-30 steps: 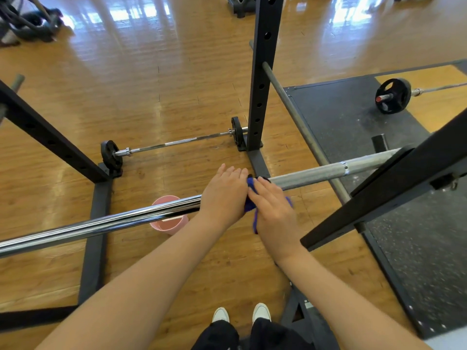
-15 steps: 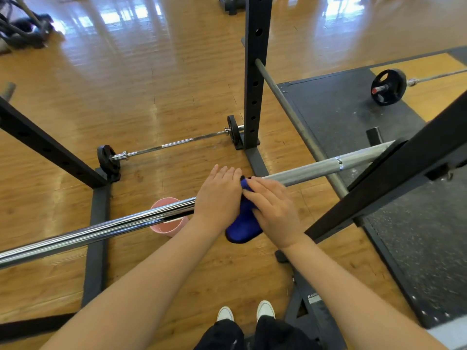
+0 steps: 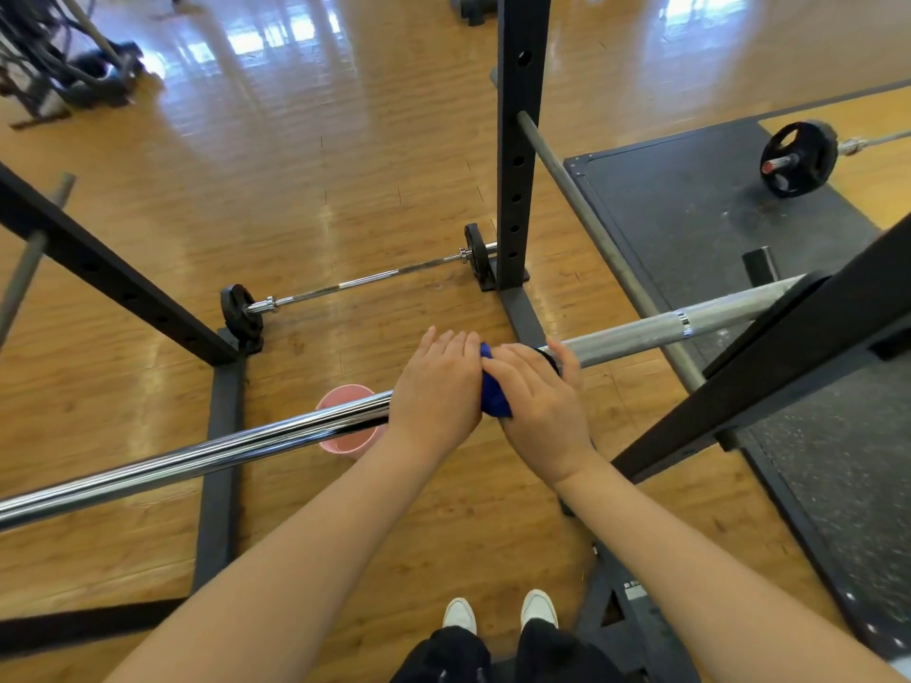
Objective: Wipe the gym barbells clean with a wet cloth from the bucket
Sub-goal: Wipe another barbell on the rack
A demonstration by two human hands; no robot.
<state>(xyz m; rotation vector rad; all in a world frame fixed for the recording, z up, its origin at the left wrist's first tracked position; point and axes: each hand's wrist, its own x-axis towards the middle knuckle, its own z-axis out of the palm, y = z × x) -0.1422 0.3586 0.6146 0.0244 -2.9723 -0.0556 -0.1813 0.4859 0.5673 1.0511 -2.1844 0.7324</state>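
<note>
We see the blue cloth (image 3: 494,396) wrapped round the barbell (image 3: 222,451), bunched between our two hands at about the middle of the bar. The bar runs across the view at a slant, from the lower left up to the right, where it passes behind a black beam of the rack (image 3: 769,386). Our left hand (image 3: 436,386) lies over the bar just beside the cloth, fingers together and curved down over the top of it. Our right hand (image 3: 540,406) wraps over the cloth and the bar, fingers curled across the top and the thumb showing on the far side. Below the bar, on the wooden floor (image 3: 345,165), stands the pink bucket (image 3: 345,416), partly hidden by the bar. Farther off a second barbell (image 3: 355,283) lies on the floor against the rack's upright post, and a third (image 3: 798,157) rests on the dark mat (image 3: 690,214) at the right. Our white shoes (image 3: 498,616) show at the bottom edge.
</note>
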